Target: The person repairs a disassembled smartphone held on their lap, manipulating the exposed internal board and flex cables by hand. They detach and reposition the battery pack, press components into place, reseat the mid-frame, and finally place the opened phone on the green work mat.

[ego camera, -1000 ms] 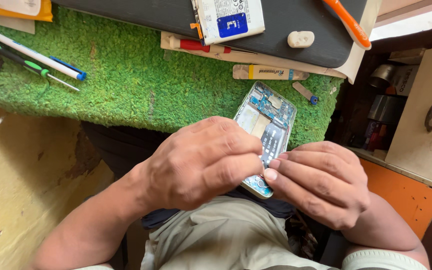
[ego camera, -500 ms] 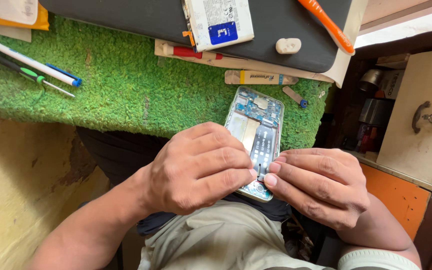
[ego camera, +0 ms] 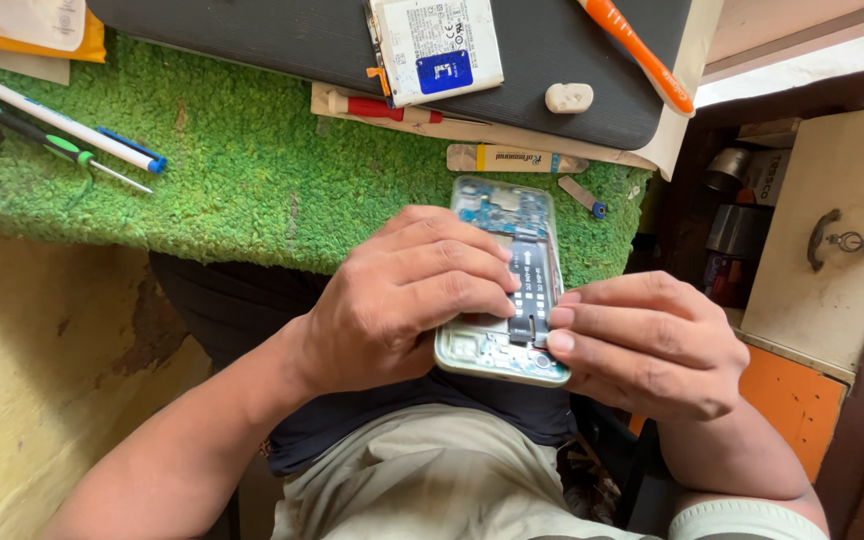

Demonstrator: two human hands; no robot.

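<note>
My left hand (ego camera: 402, 300) and right hand (ego camera: 642, 345) pinch the opened phone (ego camera: 505, 290) by its rim — light, stiff, but fragile inside — edges only.

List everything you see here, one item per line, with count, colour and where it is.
Opened phone with exposed circuit board: one, pale green frame, held at the mat's front edge.
Green grass-like mat: one, on the worktop.
Dark grey flat slab: one, at the top.
White battery with blue label: one, on the slab.
Small white plastic piece: one, on the slab.
Orange-handled tool: one, upper right.
Red-handled tool: one, below the battery.
White pen with blue tip: one, left on the mat.
Green-and-black screwdriver: one, beside the pen.
Left hand: over the phone.
Right hand: fingertips at the phone's lower edge.
</note>
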